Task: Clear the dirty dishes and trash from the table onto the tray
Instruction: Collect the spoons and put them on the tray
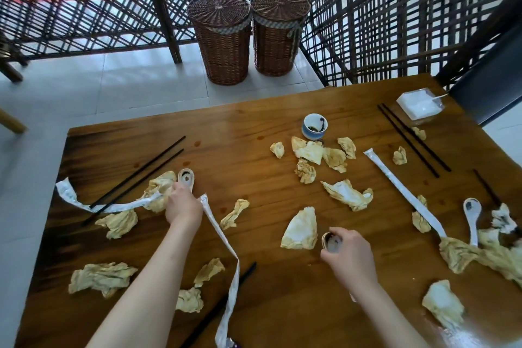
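- Gathering step: left hand [183, 203] pinched a spoon [186, 178] on the table [268, 121]; right hand [348, 251] curled round a small cup [331, 241].
- No tray was in view; next move likely needs locating it while carrying both.

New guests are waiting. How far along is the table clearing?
Barely begun: no tray shows. The left hand holds a spoon; the right hand grips a small cup. Crumpled napkins, chopsticks, another cup remain on the table.

Both bare arms reach forward; the left hand [183, 204] grips a spoon [186, 178], the right hand [348, 251] a small cup [331, 241].
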Demonstrator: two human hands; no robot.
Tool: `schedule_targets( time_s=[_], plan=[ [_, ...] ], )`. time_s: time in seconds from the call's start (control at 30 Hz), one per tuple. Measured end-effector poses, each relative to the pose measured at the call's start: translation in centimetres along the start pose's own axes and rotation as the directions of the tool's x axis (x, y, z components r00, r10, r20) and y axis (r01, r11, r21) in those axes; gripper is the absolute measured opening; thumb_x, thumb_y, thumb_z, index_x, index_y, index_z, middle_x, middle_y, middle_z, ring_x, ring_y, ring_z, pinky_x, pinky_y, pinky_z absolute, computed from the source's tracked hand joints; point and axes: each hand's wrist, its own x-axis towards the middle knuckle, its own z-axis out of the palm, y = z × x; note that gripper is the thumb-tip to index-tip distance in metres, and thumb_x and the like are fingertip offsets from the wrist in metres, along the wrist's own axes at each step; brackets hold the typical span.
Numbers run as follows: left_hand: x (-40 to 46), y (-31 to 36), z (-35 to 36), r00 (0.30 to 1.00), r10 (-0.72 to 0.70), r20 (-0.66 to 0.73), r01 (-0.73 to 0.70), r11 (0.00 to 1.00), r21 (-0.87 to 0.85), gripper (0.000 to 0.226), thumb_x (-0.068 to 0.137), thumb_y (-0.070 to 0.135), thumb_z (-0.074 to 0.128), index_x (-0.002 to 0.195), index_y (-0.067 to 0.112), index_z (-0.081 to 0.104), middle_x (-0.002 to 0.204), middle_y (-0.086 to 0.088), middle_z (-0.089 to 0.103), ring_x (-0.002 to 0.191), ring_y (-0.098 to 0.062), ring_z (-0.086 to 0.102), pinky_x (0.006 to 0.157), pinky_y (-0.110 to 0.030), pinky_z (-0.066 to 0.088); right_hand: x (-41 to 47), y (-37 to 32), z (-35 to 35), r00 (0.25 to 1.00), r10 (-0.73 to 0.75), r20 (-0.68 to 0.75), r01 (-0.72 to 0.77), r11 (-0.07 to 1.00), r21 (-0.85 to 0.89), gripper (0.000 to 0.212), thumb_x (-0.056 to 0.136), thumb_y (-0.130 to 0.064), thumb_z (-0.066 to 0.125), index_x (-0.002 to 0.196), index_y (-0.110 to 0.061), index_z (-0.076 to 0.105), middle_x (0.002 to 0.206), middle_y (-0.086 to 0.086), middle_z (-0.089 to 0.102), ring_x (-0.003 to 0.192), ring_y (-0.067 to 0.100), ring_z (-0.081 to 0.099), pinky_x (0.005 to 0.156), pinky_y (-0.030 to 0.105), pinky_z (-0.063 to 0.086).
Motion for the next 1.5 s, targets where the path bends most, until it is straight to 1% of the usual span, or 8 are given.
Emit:
schedule_targets(
  time_s=[0.17, 0.8, 0.93, 1.1, 1.2, 1.27, 1.37, 1.5],
  plan=[
    [-0.1, -0.6, -0.1, 1.0, -0.008, 0.03, 0.008, 1.0, -0.002, 0.039, 0.087, 0.007, 0.063, 0.12, -0.001, 0.045, 0.117, -0.022, 0.056, 0.11, -0.037, 0.054, 0.082, -0.04, 0.048, -1.1, 0.7, -0.7, 1.0, 0.01, -0.027, -0.01, 1.0, 0.019, 0.054, 0.076, -0.023, 0.075, 0.127, -0.016, 0.058, 0.12, 0.004, 0.06, 0.106, 0.015, 0.057, 0.084, 0.02, 0.047],
    [-11.5, 5.2, 2.4, 0.959, 0.054, 0.278, -0.036, 0.997, -0.069, 0.043, 0.089, 0.012, 0.058, 0.124, -0.005, 0.04, 0.115, -0.027, 0.056, 0.101, -0.042, 0.058, 0.077, -0.039, 0.048, -4.5, 10.5, -10.3, 0.995, 0.051, -0.091, -0.041, 0.993, 0.108, 0.053, 0.075, -0.022, 0.073, 0.126, -0.017, 0.058, 0.116, 0.003, 0.059, 0.103, 0.015, 0.056, 0.087, 0.021, 0.044],
    [-16.9, 9.4, 4.7, 0.912, 0.127, 0.389, -0.066, 0.984, -0.167, 0.028, 0.091, 0.012, 0.057, 0.113, -0.001, 0.046, 0.089, -0.015, 0.064, 0.071, -0.026, 0.064, 0.044, -0.028, 0.046, -3.3, 15.2, -14.4, 0.996, 0.017, -0.091, -0.009, 0.996, 0.087, 0.05, 0.072, -0.02, 0.074, 0.121, -0.014, 0.062, 0.113, 0.003, 0.062, 0.102, 0.015, 0.057, 0.086, 0.022, 0.044],
    [-24.0, 14.6, 8.8, 0.89, 0.168, 0.423, -0.044, 0.957, -0.288, 0.021, 0.093, 0.011, 0.054, 0.109, 0.007, 0.041, 0.081, -0.014, 0.062, 0.062, -0.024, 0.059, 0.048, -0.031, 0.047, -1.7, 20.7, -19.0, 0.992, -0.039, -0.123, 0.045, 0.998, 0.047, 0.039, 0.07, -0.017, 0.074, 0.108, -0.013, 0.068, 0.085, -0.011, 0.053, 0.077, 0.004, 0.047, 0.059, 0.004, 0.033],
    [-27.5, 17.1, 11.0, 0.891, 0.18, 0.417, -0.058, 0.956, -0.288, 0.011, 0.094, 0.013, 0.051, 0.1, 0.008, 0.043, 0.082, -0.014, 0.063, 0.064, -0.025, 0.06, 0.057, -0.034, 0.051, -0.5, 23.4, -21.0, 0.993, -0.063, -0.096, 0.065, 0.998, 0.02, 0.037, 0.073, -0.019, 0.073, 0.109, -0.013, 0.067, 0.087, -0.008, 0.053, 0.083, 0.007, 0.049, 0.072, 0.013, 0.04],
    [-29.5, 18.6, 12.2, 0.892, 0.201, 0.404, -0.095, 0.959, -0.268, 0.009, 0.093, 0.013, 0.051, 0.091, 0.01, 0.042, 0.078, -0.011, 0.062, 0.059, -0.022, 0.059, 0.048, -0.029, 0.047, 0.4, 25.1, -22.2, 0.994, -0.065, -0.084, 0.066, 0.998, 0.004, 0.04, 0.075, -0.022, 0.073, 0.113, -0.013, 0.065, 0.098, -0.002, 0.059, 0.093, 0.013, 0.053, 0.08, 0.02, 0.041],
    [-31.9, 20.9, 13.7, 0.895, 0.222, 0.388, -0.125, 0.958, -0.258, 0.014, 0.093, 0.013, 0.051, 0.086, 0.011, 0.039, 0.072, -0.007, 0.058, 0.051, -0.016, 0.054, 0.034, -0.02, 0.036, 1.4, 27.3, -23.8, 0.994, -0.08, -0.08, 0.079, 0.997, -0.011, 0.043, 0.075, -0.023, 0.073, 0.116, -0.013, 0.064, 0.109, 0.004, 0.062, 0.101, 0.017, 0.056, 0.083, 0.019, 0.04],
    [-33.8, 23.7, 15.0, 0.884, 0.233, 0.406, -0.132, 0.956, -0.261, 0.013, 0.094, 0.013, 0.051, 0.087, 0.012, 0.039, 0.076, -0.007, 0.056, 0.053, -0.017, 0.055, 0.037, -0.022, 0.038, 2.8, 29.1, -25.1, 0.99, -0.108, -0.089, 0.109, 0.994, 0.008, 0.041, 0.076, -0.024, 0.073, 0.115, -0.014, 0.065, 0.108, 0.003, 0.064, 0.099, 0.014, 0.056, 0.077, 0.016, 0.037]
  ],
)
